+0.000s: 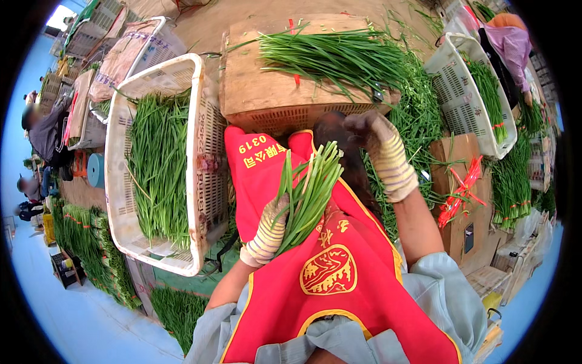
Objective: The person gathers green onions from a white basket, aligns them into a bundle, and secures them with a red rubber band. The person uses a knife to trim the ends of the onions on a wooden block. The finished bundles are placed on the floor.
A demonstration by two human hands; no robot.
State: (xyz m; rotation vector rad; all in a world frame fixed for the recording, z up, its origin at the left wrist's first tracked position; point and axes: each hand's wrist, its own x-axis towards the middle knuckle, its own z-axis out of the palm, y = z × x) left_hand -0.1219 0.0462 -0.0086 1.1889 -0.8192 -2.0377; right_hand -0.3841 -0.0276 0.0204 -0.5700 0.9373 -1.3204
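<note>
In a striped knit glove, my left hand (270, 227) grips a bunch of green Chinese chives (311, 191) above the lap of the red apron (363, 232). The cut, paler ends point up and away from me. My right hand (379, 145), in a striped glove with a darkened palm, is raised to the right of the bunch, apart from it. Its fingers are curled, and whether they pinch anything is unclear. Beyond both hands, a pile of chives (332, 54) lies across a wooden board (245, 91), with a red tie (297, 79) running under it.
A white plastic crate (198, 159) of chives stands at left. Loose leaves (418, 109) heap at right, beside a cardboard box (459, 150) bearing red ties (461, 191) and a phone (469, 237). Another chive crate (454, 104) stands near a co-worker (509, 50) at upper right.
</note>
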